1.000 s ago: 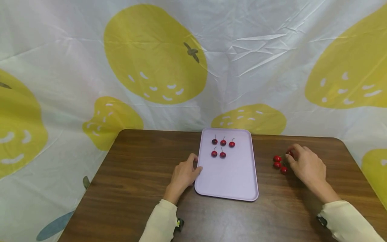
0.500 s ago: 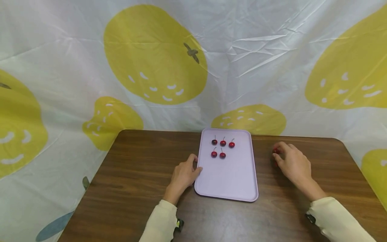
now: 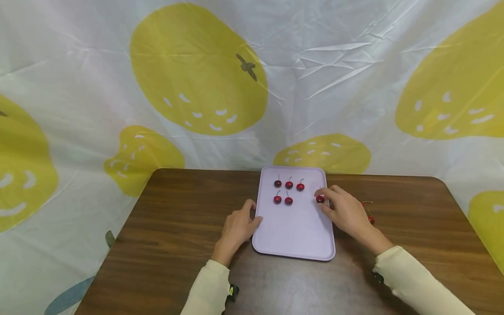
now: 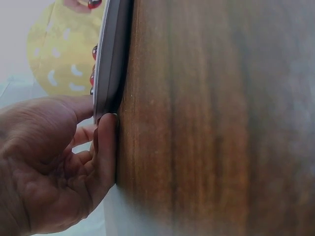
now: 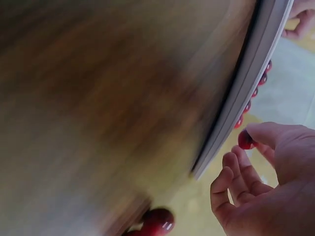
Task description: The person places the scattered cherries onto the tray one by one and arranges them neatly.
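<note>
In the head view my right hand [image 3: 346, 212] is over the right rim of a pale lilac tray [image 3: 293, 232], pinching a dark red cherry [image 3: 320, 199] by thumb and fingertips. The right wrist view shows this held cherry [image 5: 246, 139] close beside the tray's edge [image 5: 246, 73]. On the tray lie several stemmed cherries, a row of three at the back with a middle cherry [image 3: 289, 185], and two in front, one a cherry [image 3: 277, 199]. My left hand [image 3: 237, 225] holds the tray's left edge, its thumb at the rim [image 4: 101, 73] in the left wrist view.
Right of the tray, more cherries [image 3: 371, 220] lie on the brown wooden table [image 3: 189, 210], partly hidden behind my right hand. A white cloth [image 3: 283, 109] printed with yellow fruit hangs behind the table's back edge.
My right hand has moved left from the loose cherries to over the tray's right side, now with a cherry between its fingers. The left hand stays at the tray's left edge.
</note>
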